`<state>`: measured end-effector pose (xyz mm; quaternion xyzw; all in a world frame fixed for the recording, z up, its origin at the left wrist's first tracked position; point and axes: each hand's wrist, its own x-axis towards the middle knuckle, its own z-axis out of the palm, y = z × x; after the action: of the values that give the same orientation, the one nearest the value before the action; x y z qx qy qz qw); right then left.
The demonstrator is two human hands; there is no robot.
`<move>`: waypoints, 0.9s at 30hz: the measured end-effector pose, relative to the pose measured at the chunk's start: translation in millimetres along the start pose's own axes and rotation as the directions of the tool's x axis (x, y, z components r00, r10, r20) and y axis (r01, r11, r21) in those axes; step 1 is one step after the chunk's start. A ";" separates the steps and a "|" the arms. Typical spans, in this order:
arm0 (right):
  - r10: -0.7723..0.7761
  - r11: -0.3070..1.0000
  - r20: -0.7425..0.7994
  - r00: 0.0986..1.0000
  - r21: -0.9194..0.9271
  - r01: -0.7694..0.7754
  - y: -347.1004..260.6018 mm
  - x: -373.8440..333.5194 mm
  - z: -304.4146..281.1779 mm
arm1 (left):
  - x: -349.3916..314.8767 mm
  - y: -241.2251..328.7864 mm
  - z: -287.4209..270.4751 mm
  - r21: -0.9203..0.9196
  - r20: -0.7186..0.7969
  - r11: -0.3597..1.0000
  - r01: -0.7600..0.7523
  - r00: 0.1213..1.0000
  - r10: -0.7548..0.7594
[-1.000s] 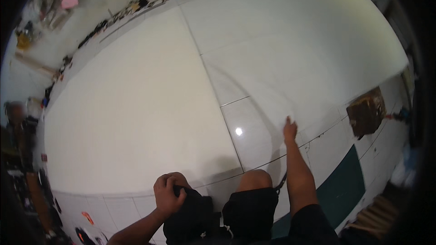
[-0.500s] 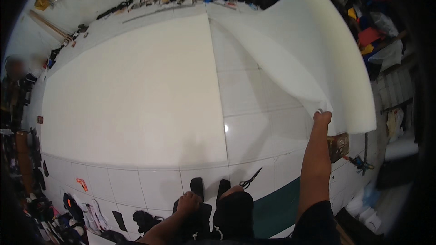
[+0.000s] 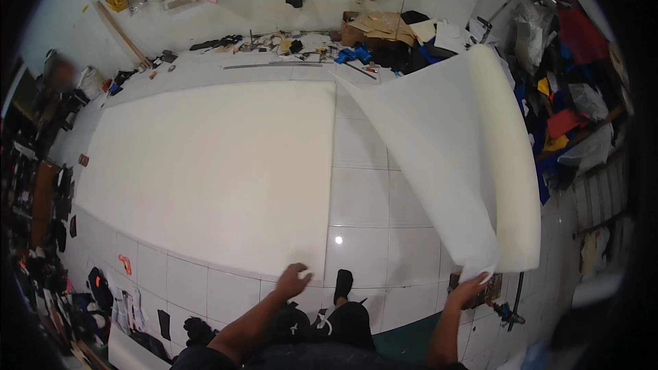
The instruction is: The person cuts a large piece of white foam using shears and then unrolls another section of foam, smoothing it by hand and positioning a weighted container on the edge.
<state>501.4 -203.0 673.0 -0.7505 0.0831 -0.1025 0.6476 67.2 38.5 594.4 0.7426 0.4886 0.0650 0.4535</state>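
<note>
A big cream sheet [image 3: 212, 171], looking like foam, lies flat on the tiled floor to the left. On the right stretches a cream roll [image 3: 510, 164] of similar material, with a loose white sheet [image 3: 439, 144] coming off its left side. My right hand [image 3: 470, 289] grips the near corner of that white sheet, beside the roll's near end. My left hand [image 3: 295, 281] hovers by the cream sheet's near right corner, fingers partly spread and holding nothing; whether it touches the sheet I cannot tell.
White floor tiles [image 3: 360, 199] show between sheet and roll. Scraps and boxes [image 3: 384, 31] line the far wall; colourful fabric and plastic pile up on the right [image 3: 569, 96]. Near my right hand lies a teal tool-like object [image 3: 508, 314]. A dark green mat [image 3: 411, 339] lies near me.
My right hand has drawn the white sheet's corner nearer to me. My left hand has risen from my knee toward the cream sheet. The view has tilted up, showing more far wall.
</note>
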 end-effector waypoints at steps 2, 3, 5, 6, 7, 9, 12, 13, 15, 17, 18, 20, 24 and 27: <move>-0.079 0.911 0.324 0.943 -0.361 0.200 -1.3 -36.8 -20.5 | 22.1 98.2 21.8 -0.244 0.176 0.970 -0.012 0.983 0.057; 0.027 0.840 0.468 0.884 -0.490 0.234 -0.3 -59.9 -28.5 | 25.2 143.2 30.0 -0.335 0.290 0.941 0.049 0.956 0.053; -0.099 0.827 0.807 0.582 -0.258 0.499 12.0 -96.9 -25.4 | 25.9 217.9 32.6 -0.490 0.433 0.859 0.148 0.897 0.093; -0.122 0.769 0.920 0.372 -0.149 0.621 -9.0 -120.2 -11.1 | 25.9 230.2 29.6 -0.496 0.448 0.856 0.143 0.887 0.111; -0.202 0.804 0.968 0.150 0.076 0.589 -35.3 -138.6 8.7 | 24.3 237.4 27.2 -0.436 0.364 0.897 0.071 0.926 0.103; -0.149 0.847 0.985 -0.085 0.171 0.504 -62.4 -159.2 39.6 | 21.6 233.6 12.0 -0.200 0.227 0.980 0.000 0.973 0.047; 0.161 0.918 0.859 -0.486 0.050 0.393 -91.1 -150.2 93.9 | 19.8 199.4 -17.6 -0.024 0.071 0.980 -0.197 0.978 0.198; 0.142 0.943 0.931 -0.335 -0.025 0.332 -87.9 -150.1 115.4 | 16.7 196.6 -21.8 -0.039 0.063 0.978 -0.204 0.976 0.206; 0.168 0.899 0.985 -0.025 -0.143 0.413 -90.2 -174.5 170.1 | -0.6 180.7 -40.1 0.073 0.235 0.975 -0.212 0.953 0.190; 0.286 0.708 0.955 0.074 -0.263 0.655 -87.2 -226.8 219.0 | -15.2 150.0 -48.4 0.048 0.353 0.957 -0.287 0.901 0.253; 0.394 0.590 0.919 0.037 -0.283 0.756 -77.2 -250.0 241.2 | -23.1 141.4 -62.6 0.071 0.456 0.956 -0.285 0.861 0.223; 0.476 0.613 0.879 0.030 -0.356 0.705 -3.6 -248.0 274.7 | -39.0 105.9 -68.0 -0.094 0.384 0.930 -0.355 0.849 0.363; 0.578 -0.296 0.781 -0.236 0.470 0.832 58.1 -238.7 298.7 | -99.6 -2.3 -189.1 -0.337 0.305 0.936 -0.100 0.929 0.209; 0.477 0.681 0.816 0.325 -0.578 0.450 77.9 -282.5 296.6 | -184.4 -157.0 -267.6 -0.500 -0.212 0.855 0.135 0.939 -0.272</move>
<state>306.8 141.5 541.4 -0.8496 -0.2691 0.4026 0.2090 -276.6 74.5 697.9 0.5347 0.5916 0.2374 0.5547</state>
